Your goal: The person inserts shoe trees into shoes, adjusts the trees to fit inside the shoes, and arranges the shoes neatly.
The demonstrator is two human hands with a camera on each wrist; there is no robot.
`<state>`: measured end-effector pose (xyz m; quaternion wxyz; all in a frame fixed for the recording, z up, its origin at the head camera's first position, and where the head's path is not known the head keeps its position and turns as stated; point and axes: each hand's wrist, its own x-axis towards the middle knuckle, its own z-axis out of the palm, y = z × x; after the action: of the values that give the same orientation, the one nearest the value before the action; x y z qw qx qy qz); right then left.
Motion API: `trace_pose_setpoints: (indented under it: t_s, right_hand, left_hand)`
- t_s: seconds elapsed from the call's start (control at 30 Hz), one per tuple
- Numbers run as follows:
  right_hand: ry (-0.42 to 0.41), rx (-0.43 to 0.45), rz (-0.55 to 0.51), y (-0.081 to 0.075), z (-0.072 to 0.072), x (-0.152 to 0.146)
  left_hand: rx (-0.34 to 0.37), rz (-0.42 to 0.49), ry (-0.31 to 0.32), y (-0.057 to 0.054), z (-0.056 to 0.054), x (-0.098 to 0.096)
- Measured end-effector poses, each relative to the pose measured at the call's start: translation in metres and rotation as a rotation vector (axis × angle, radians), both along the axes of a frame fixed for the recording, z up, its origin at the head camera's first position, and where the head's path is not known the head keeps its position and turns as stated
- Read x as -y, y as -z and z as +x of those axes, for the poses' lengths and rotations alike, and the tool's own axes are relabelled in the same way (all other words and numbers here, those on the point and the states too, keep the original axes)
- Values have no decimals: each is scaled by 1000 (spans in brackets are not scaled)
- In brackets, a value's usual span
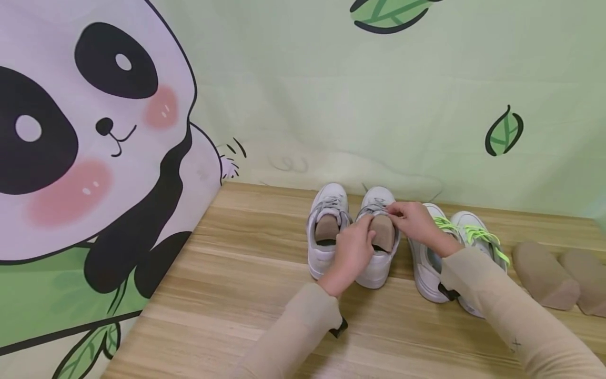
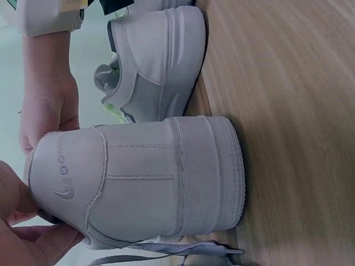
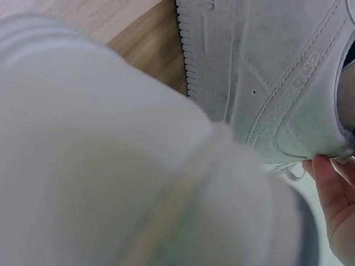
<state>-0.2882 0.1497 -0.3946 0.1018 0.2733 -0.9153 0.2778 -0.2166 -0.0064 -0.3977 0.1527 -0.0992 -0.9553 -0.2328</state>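
Both hands are at a white sneaker (image 1: 374,275) with grey laces, which stands on the wooden surface with its toe toward the wall. A brown shoe insert (image 1: 382,231) sits in its opening. My left hand (image 1: 352,251) pinches the left side of the collar, beside the insert. On the opposite side, my right hand (image 1: 416,221) pinches the edge near the laces between thumb and fingers. In the left wrist view the heel of the sneaker (image 2: 138,177) faces the camera. The matching sneaker (image 1: 320,259) stands just left, holding another brown insert (image 1: 326,228).
To the right stands a pair of white sneakers with neon green laces (image 1: 478,231), partly behind my right forearm. Two loose brown inserts (image 1: 544,273) lie farther right. A green wall covering (image 1: 303,95) rises behind, and a panda picture (image 1: 137,131) covers the left side.
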Motion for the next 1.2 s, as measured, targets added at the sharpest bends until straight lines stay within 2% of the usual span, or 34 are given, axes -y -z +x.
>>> trace_pose_setpoints:
  t_s: [0.17, 0.3, 0.43, 0.6, 0.83, 0.97, 1.03, 1.2]
  right_hand:
    - [1, 6, -4, 1, 0, 0]
    - [4, 21, -7, -1, 0, 1]
    - [2, 39, -5, -3, 0, 1]
    - [4, 63, 5, -3, 2, 1]
    - [10, 74, 10, -1, 1, 1]
    - [14, 71, 16, -2, 2, 2]
    - [19, 69, 17, -3, 3, 3]
    - [17, 66, 22, -4, 3, 4]
  left_hand:
    - [-23, -28, -1, 2, -2, -1]
    - [-5, -70, 3, 1, -4, 0]
    - [49, -100, 9, 0, -4, 4]
    - [118, -47, 15, 2, 0, 4]
    - [90, -40, -90, 2, 4, -7]
    - [97, -101, -148, -2, 6, -13]
    - [112, -138, -162, -4, 6, -16]
    - [161, -196, -149, -12, 5, -21]
